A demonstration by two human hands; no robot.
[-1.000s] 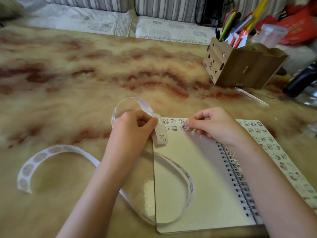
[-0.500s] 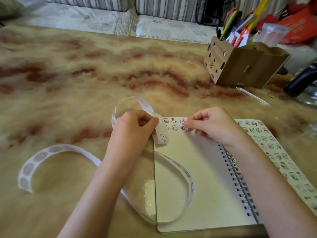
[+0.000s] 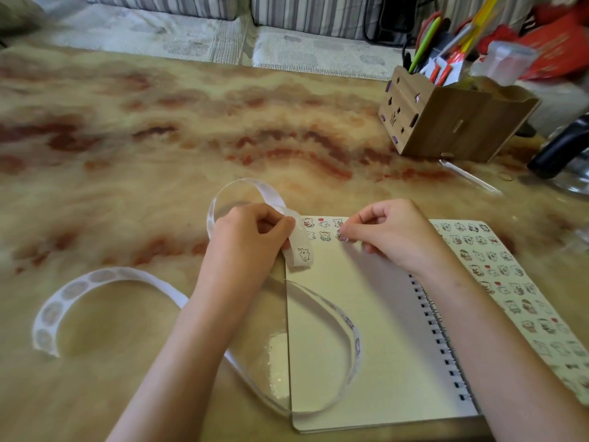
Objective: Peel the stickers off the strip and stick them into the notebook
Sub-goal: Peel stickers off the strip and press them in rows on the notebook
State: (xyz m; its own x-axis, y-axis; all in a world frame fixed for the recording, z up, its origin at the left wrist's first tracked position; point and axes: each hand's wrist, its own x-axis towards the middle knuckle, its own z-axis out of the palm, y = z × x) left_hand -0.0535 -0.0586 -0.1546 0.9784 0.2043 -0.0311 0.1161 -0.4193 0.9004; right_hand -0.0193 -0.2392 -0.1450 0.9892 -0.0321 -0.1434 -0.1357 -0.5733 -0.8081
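Note:
A long white sticker strip (image 3: pixel 350 327) loops over the table and the open spiral notebook (image 3: pixel 376 346). My left hand (image 3: pixel 251 237) grips the strip at the page's top left corner, and a short length with one cartoon sticker (image 3: pixel 303 253) hangs below my thumb. The blank page carries two short rows of stickers at its top. My right hand (image 3: pixel 395 232), fingers curled, holds a small round sticker (image 3: pixel 341 238) between thumb and forefinger tips, right against the page at the end of the second row. The strip's emptied part (image 3: pixel 63 295) lies to the left.
The notebook's right-hand page (image 3: pixel 510 282) is covered with several stickers. A wooden pen holder (image 3: pixel 452 122) with pens and scissors stands at the back right, a clear plastic stick (image 3: pixel 468 177) lies before it, and a dark object (image 3: pixel 561 148) sits at the right edge.
Hardly anything has moved. My right fingertips have settled slightly lower over the round sticker, covering more of it. My left hand keeps the same hold on the strip.

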